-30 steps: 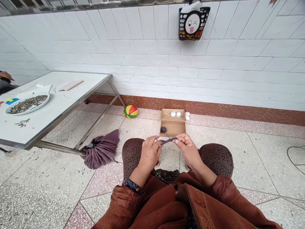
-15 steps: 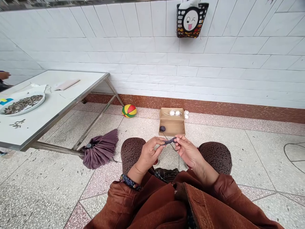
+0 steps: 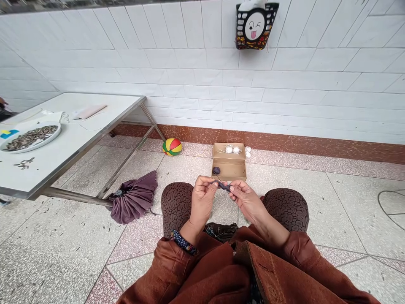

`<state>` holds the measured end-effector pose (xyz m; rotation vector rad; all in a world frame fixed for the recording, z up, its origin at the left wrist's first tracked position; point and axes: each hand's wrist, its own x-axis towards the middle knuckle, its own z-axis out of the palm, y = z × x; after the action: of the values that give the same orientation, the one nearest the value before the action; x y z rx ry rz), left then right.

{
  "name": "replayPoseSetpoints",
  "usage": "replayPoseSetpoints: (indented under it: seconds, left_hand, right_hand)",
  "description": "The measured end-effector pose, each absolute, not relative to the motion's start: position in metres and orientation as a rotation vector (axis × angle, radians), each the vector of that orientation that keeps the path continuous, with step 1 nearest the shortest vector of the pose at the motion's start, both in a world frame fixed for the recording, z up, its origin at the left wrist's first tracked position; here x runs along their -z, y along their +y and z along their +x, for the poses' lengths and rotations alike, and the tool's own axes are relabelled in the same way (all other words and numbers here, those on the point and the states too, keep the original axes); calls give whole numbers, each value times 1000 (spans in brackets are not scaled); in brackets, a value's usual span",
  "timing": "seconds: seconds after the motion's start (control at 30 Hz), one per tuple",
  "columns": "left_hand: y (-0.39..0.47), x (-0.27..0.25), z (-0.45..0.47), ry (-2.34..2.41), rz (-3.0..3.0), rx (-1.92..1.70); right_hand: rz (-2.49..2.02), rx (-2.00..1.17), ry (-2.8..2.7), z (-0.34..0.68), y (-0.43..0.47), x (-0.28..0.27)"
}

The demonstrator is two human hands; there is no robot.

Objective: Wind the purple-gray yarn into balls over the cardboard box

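Observation:
Between my hands stretches a short twisted strip of dark grey-purple yarn [image 3: 224, 186]. My left hand [image 3: 201, 200] pinches its left end between thumb and fingers. The right end is gripped by the thumb and fingertips of my right hand [image 3: 248, 202]. Just beyond, an open cardboard box [image 3: 232, 169] on the floor holds a small dark yarn ball [image 3: 216, 170]. A thin strand runs from that ball toward my hands. White yarn balls [image 3: 232, 149] lie in the box's lid. Whether a hook or needle is in my fingers, I cannot tell.
At the left stands a white metal-edged table [image 3: 76, 147] with a plate of seeds [image 3: 31, 138]. A folded purple umbrella [image 3: 134, 198] leans by its leg, and a colourful ball [image 3: 172, 147] rests near the wall. A black basket [image 3: 255, 26] hangs on the tiled wall.
My left hand has turned more upright and shifted slightly right and up. The yarn strip now slants down toward my right hand, which has moved slightly left.

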<state>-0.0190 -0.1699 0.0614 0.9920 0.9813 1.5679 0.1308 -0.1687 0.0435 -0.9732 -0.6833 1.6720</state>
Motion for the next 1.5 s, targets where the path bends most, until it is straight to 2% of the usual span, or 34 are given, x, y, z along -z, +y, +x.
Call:
replayPoseSetpoints:
  seconds: [0.3,0.73,0.97,1.1,1.27,1.5]
  left_hand:
    - [-172,-66,-25,1070,980,-1254]
    - [-175,-64,-37,959,1098,-967]
    - [-175,-61,-37,1041,1126,-1042]
    - [-180,-61,-31,1034,1090,-967]
    - [-183,-54,-24,1064,902,-1080]
    - [-185,-47,-24,1031,903,-1162]
  right_hand:
    - [-1071,-1100,-1503,141,-169,-48]
    - [-852,-1185,-1971,158,-157,-51]
    - [-1012,-1233,-1744,155,-158,-47]
    - [-1067,-1222,-1591,152,-161,-44]
    - [-1079,-1178,-1555,149,-163,-43]
    - [-1067,-1274,-1489,149,-164,-45]
